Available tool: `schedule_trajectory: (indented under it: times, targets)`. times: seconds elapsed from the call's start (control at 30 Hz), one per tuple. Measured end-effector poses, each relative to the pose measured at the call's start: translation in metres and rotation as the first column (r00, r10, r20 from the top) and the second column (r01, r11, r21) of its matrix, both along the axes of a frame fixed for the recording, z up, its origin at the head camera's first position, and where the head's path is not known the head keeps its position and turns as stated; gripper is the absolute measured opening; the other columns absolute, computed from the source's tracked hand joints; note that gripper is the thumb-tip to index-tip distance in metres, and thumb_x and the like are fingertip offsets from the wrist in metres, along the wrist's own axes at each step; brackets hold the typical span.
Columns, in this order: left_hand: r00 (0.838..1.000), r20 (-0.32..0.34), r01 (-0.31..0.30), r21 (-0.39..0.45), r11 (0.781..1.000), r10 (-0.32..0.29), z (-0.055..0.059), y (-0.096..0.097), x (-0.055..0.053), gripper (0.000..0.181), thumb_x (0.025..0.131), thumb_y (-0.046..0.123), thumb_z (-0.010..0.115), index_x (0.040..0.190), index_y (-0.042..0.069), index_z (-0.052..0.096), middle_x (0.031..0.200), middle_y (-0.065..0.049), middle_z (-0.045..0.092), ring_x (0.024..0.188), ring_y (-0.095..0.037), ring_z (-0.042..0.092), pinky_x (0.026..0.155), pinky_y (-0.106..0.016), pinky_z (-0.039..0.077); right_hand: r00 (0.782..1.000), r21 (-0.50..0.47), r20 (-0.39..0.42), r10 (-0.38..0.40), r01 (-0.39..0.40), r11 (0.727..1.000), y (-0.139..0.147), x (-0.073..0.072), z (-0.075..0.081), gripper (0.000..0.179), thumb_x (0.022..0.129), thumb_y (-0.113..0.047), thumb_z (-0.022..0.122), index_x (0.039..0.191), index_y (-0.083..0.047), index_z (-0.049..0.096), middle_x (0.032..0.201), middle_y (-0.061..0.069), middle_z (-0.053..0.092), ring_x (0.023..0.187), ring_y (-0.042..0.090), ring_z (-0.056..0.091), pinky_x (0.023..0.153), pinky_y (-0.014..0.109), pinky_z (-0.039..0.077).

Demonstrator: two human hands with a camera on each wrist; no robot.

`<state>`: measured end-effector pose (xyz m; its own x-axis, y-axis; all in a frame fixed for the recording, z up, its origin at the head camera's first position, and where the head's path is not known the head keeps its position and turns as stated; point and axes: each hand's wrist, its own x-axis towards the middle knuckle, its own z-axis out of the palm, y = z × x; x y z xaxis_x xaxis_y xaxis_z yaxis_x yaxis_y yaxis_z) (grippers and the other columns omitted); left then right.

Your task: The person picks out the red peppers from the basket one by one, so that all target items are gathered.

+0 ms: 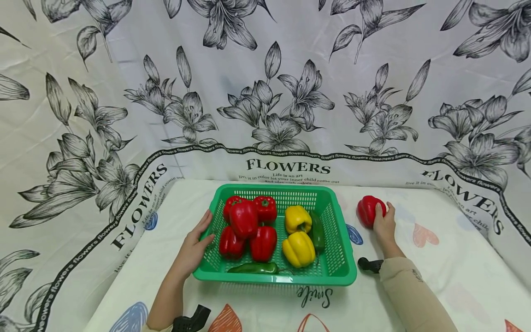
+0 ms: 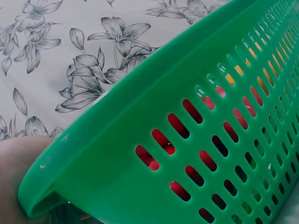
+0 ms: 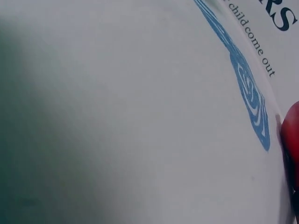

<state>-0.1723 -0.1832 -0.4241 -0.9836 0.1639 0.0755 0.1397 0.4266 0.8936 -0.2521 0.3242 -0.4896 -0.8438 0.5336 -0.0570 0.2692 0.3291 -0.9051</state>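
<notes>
- Closest to me: a black thing [image 1: 192, 319] is on my L wrist, nr the bottom. My tan sleeve [image 1: 415, 295] is on the R side, w/ another black thing [image 1: 370, 265] at that wrist.
- The bench [image 1: 153, 272] has a white cloth on top, w/ hearts & the word "Smile" drawn on it.
- Next is my big green basket [image 1: 274, 280], w/ lots of little holes.
- My L hand [image 1: 193, 246] touches the basket's L rim. Fingers pretty straight, thumb spread apart from them.
- In the basket, at the front: a long green pepper [image 1: 254, 268], lying sideways.
- Behind it, on the L side, 5 red peppers [image 1: 244, 219] in a pile, 1 on top of the others.
- On the R side, 2 yellow peppers [image 1: 298, 249], 1 behind the other. A 2nd green pepper [image 1: 317, 230] is right next to them.
- Outside the basket, R side: my R hand [image 1: 386, 226] pinches 1 red pepper [image 1: 368, 211] b/w thumb & fingers. Can't tell if that pepper touches the bench.
- At the back: a white curtain [image 1: 332, 120] w/ b&w flowers & big "FLOWERS" words.
</notes>
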Motion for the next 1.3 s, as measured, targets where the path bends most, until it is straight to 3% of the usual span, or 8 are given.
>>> schedule_trajectory:
  times: [0.2,0.37,0.5,0.6,0.77,1.0,1.17,1.3]
  targets:
    - [1.000,-0.003,-0.003,-0.009,1.000,0.003,-0.001,0.000,0.000,0.055,0.096,0.007,0.044,0.147,0.007,0.024,0.158,-0.002,0.012,0.145,-0.032,0.007,0.111,-0.058,0.017,0.998,-0.012,-0.056,-0.015,0.015,1.000,-0.001,0.002,0.006,0.066,0.099,-0.044,0.027,0.149,-0.009,0.004,0.152,0.026,0.019,0.139,0.042,0.022,0.113,0.054,0.020]
    - [1.000,0.001,-0.007,-0.009,1.000,0.007,0.000,0.001,-0.001,0.055,0.096,0.007,0.044,0.147,0.007,0.024,0.158,-0.002,0.012,0.145,-0.032,0.007,0.111,-0.057,0.018,0.991,0.031,-0.133,0.017,-0.013,0.999,-0.002,0.001,0.024,0.065,0.098,-0.043,0.031,0.148,-0.009,0.008,0.155,0.019,0.016,0.143,0.036,0.016,0.116,0.051,0.013]
    - [1.000,0.004,-0.007,-0.005,1.000,0.007,0.001,0.001,-0.001,0.055,0.096,0.008,0.044,0.147,0.007,0.024,0.158,-0.002,0.012,0.145,-0.031,0.007,0.112,-0.056,0.017,0.987,0.103,-0.123,0.103,-0.091,0.990,-0.005,0.001,0.046,0.068,0.098,-0.045,0.033,0.150,-0.010,0.005,0.157,0.016,0.010,0.144,0.036,0.010,0.115,0.054,0.011]
    - [1.000,0.003,-0.006,-0.003,1.000,0.006,0.003,0.002,0.000,0.055,0.096,0.008,0.044,0.147,0.007,0.024,0.158,-0.002,0.012,0.145,-0.031,0.007,0.112,-0.056,0.016,0.974,0.201,-0.102,0.204,-0.180,0.963,-0.008,0.002,0.061,0.071,0.097,-0.046,0.033,0.150,-0.009,0.004,0.156,0.019,0.007,0.143,0.041,0.009,0.112,0.059,0.012]
    - [1.000,-0.002,-0.003,0.001,1.000,0.003,0.005,0.002,0.001,0.055,0.096,0.008,0.044,0.147,0.007,0.025,0.158,-0.003,0.012,0.145,-0.031,0.007,0.112,-0.056,0.016,0.927,0.332,-0.095,0.362,-0.314,0.890,-0.015,0.001,0.083,0.073,0.097,-0.046,0.036,0.148,-0.001,0.008,0.154,0.025,0.004,0.142,0.044,-0.001,0.109,0.065,0.008]
    - [1.000,0.012,-0.010,-0.007,1.000,0.010,0.001,0.000,0.000,0.055,0.096,0.008,0.044,0.148,0.008,0.024,0.158,-0.001,0.012,0.145,-0.031,0.007,0.112,-0.056,0.017,0.853,0.290,0.033,0.520,-0.506,0.812,-0.033,0.006,0.116,0.082,0.095,-0.052,0.037,0.149,-0.001,0.002,0.154,0.024,-0.009,0.141,0.041,-0.017,0.106,0.070,0.000]
    - [1.000,0.015,-0.015,-0.007,1.000,0.015,0.000,0.001,-0.001,0.055,0.096,0.008,0.044,0.148,0.009,0.024,0.158,-0.001,0.012,0.145,-0.031,0.008,0.112,-0.056,0.017,0.806,0.226,0.101,0.583,-0.589,0.776,-0.053,0.011,0.135,0.083,0.094,-0.054,0.038,0.150,-0.007,0.000,0.155,0.023,-0.008,0.141,0.046,-0.006,0.105,0.070,0.007]
    - [1.000,0.017,-0.016,-0.003,1.000,0.016,0.000,0.000,-0.001,0.055,0.096,0.008,0.044,0.148,0.008,0.024,0.158,-0.001,0.013,0.145,-0.031,0.008,0.112,-0.057,0.017,0.744,0.184,0.137,0.653,-0.667,0.722,-0.073,0.016,0.144,0.082,0.093,-0.054,0.041,0.151,-0.013,0.000,0.156,0.020,-0.002,0.140,0.048,0.003,0.104,0.071,0.013]
